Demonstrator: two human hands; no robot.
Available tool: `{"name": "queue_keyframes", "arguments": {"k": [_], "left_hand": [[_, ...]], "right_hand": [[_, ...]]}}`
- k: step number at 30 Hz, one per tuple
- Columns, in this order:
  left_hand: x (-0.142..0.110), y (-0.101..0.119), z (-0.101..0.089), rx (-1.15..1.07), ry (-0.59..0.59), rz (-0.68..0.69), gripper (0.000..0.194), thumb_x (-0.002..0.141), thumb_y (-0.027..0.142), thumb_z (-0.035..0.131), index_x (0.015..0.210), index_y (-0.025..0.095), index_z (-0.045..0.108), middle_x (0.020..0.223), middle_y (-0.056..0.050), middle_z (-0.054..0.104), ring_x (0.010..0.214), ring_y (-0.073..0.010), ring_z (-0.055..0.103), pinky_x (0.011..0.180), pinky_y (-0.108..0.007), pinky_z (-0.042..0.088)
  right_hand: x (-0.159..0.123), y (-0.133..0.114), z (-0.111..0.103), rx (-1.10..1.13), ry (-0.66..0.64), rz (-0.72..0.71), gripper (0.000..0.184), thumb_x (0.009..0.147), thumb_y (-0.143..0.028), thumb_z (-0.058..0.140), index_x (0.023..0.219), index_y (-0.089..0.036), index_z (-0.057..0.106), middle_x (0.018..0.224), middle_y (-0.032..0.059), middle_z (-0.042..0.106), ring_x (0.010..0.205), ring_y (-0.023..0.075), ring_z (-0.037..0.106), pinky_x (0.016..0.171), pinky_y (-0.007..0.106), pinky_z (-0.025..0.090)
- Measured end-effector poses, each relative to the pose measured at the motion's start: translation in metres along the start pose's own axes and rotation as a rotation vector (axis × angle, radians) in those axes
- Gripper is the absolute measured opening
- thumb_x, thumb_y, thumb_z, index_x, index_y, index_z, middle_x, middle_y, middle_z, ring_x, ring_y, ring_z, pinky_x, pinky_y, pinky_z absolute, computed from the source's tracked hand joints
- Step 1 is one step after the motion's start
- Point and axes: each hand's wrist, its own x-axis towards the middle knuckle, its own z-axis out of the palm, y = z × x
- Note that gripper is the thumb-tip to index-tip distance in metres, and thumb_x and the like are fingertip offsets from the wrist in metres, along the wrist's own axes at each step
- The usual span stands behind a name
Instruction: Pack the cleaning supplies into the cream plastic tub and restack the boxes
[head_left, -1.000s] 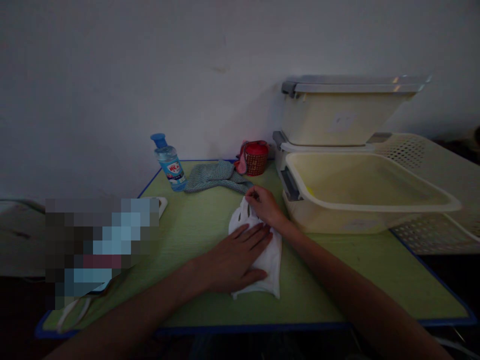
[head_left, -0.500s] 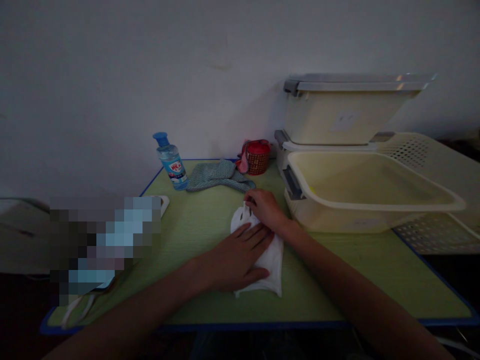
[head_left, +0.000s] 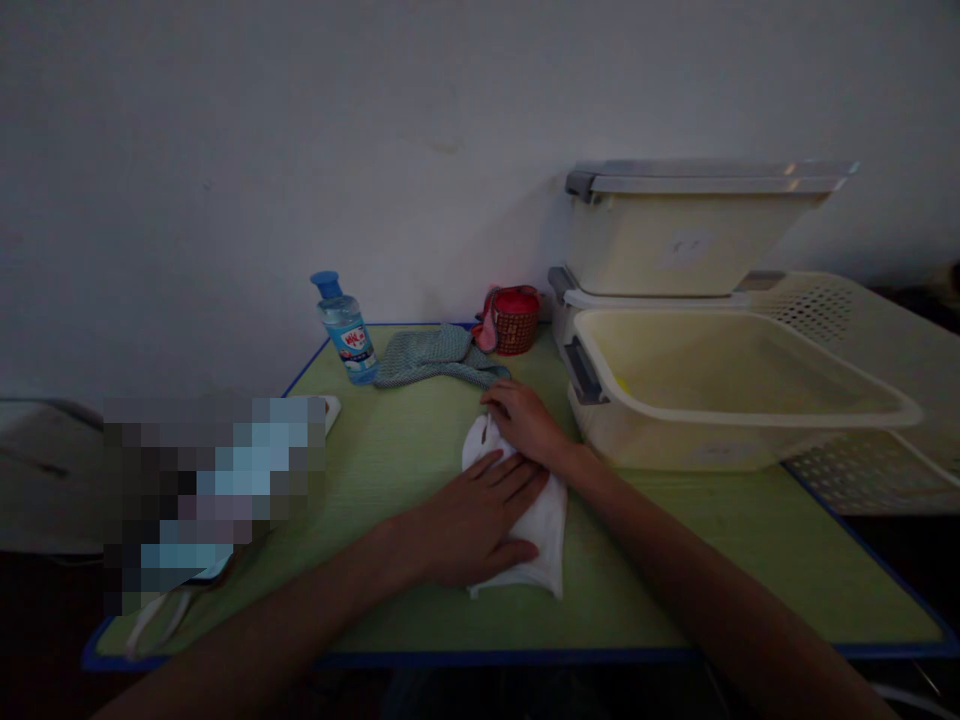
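Note:
A piece of white cloth [head_left: 541, 530] with a dark slit-like mark near its far end lies on the green table. My left hand [head_left: 480, 515] rests flat across its middle, palm down, fingers stretched out. At the far end, my right hand [head_left: 525, 420] has its fingers bent together in a pinch on a raised bit of the cloth. The exact fingertip contact is partly hidden. Much of the cloth is covered by both hands.
Behind the hands lie a grey-green cloth [head_left: 427, 358], a blue-capped bottle [head_left: 349, 335] and a small red basket [head_left: 517, 322]. On the right stand an open cream bin [head_left: 697, 440] and a lidded box [head_left: 675, 240]. A blurred-out device [head_left: 247, 480] occupies the left.
My right hand has shifted slightly left over the cloth's far end, covering one of two dark marks seen before. The left hand stays pressed flat. The view has tilted slightly.

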Motion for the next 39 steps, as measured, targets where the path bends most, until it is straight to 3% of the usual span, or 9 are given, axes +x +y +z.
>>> {"name": "queue_keyframes", "arguments": {"k": [3, 6, 11, 15, 23, 29, 35, 39], "left_hand": [[0.000, 0.000, 0.000, -0.005, 0.016, 0.005, 0.067, 0.089, 0.051, 0.029, 0.140, 0.009, 0.020, 0.147, -0.015, 0.025, 0.136, -0.0242, 0.019, 0.111, -0.038, 0.012], [0.000, 0.000, 0.000, -0.006, 0.032, 0.009, 0.066, 0.089, 0.051, 0.031, 0.139, 0.008, 0.023, 0.145, -0.016, 0.027, 0.135, -0.0252, 0.022, 0.110, -0.039, 0.015], [0.000, -0.001, 0.002, -0.004, 0.052, 0.011, 0.067, 0.089, 0.051, 0.033, 0.139, 0.009, 0.022, 0.146, -0.016, 0.027, 0.136, -0.0250, 0.020, 0.110, -0.039, 0.014], [0.000, -0.002, 0.003, -0.015, 0.060, 0.023, 0.065, 0.089, 0.050, 0.033, 0.139, 0.010, 0.022, 0.145, -0.015, 0.029, 0.136, -0.0245, 0.019, 0.110, -0.040, 0.014], [0.001, -0.002, 0.004, -0.017, 0.075, 0.028, 0.064, 0.089, 0.049, 0.034, 0.138, 0.010, 0.024, 0.144, -0.015, 0.031, 0.135, -0.0242, 0.022, 0.111, -0.040, 0.013], [0.001, -0.001, 0.003, -0.031, 0.069, 0.019, 0.064, 0.088, 0.049, 0.036, 0.138, 0.009, 0.025, 0.142, -0.015, 0.033, 0.134, -0.0251, 0.024, 0.111, -0.041, 0.013], [0.001, -0.001, 0.002, -0.041, 0.092, 0.035, 0.060, 0.088, 0.048, 0.038, 0.133, 0.010, 0.033, 0.140, -0.015, 0.037, 0.132, -0.0259, 0.028, 0.110, -0.042, 0.018], [0.001, 0.000, 0.000, -0.044, 0.094, 0.034, 0.059, 0.087, 0.048, 0.038, 0.132, 0.010, 0.034, 0.139, -0.015, 0.038, 0.131, -0.0265, 0.029, 0.109, -0.042, 0.019]], "right_hand": [[-0.002, -0.004, -0.003, -0.014, -0.056, 0.038, 0.011, 0.082, -0.022, 0.054, 0.078, -0.015, 0.061, 0.081, 0.0048, 0.058, 0.080, 0.0154, 0.052, 0.074, 0.028, 0.041], [-0.005, -0.006, -0.005, -0.075, -0.111, 0.057, 0.016, 0.074, -0.027, 0.064, 0.082, -0.015, 0.059, 0.091, 0.0064, 0.057, 0.088, 0.0182, 0.050, 0.076, 0.032, 0.040], [-0.005, -0.007, -0.006, -0.044, -0.170, 0.118, 0.016, 0.072, -0.025, 0.066, 0.082, -0.016, 0.058, 0.096, 0.0067, 0.056, 0.095, 0.0200, 0.049, 0.078, 0.033, 0.040], [-0.004, -0.007, -0.003, -0.061, -0.155, 0.161, 0.005, 0.079, -0.020, 0.058, 0.081, -0.015, 0.059, 0.095, 0.0069, 0.056, 0.095, 0.0197, 0.049, 0.078, 0.033, 0.039], [-0.003, -0.014, -0.004, 0.088, -0.035, 0.150, 0.005, 0.078, -0.011, 0.058, 0.078, -0.016, 0.059, 0.080, 0.0011, 0.057, 0.079, 0.0123, 0.053, 0.073, 0.027, 0.038], [-0.002, -0.018, -0.004, 0.203, -0.058, 0.234, 0.009, 0.079, -0.010, 0.055, 0.078, -0.017, 0.059, 0.065, -0.0033, 0.059, 0.064, 0.0095, 0.055, 0.064, 0.023, 0.036], [-0.005, -0.021, -0.004, 0.062, -0.094, 0.180, 0.010, 0.079, -0.012, 0.056, 0.073, -0.015, 0.063, 0.067, 0.0003, 0.064, 0.064, 0.0109, 0.057, 0.065, 0.024, 0.035], [-0.007, -0.021, -0.005, -0.043, -0.123, 0.139, 0.015, 0.080, -0.011, 0.054, 0.075, -0.017, 0.067, 0.076, 0.0034, 0.069, 0.074, 0.0150, 0.061, 0.073, 0.028, 0.036]]}}
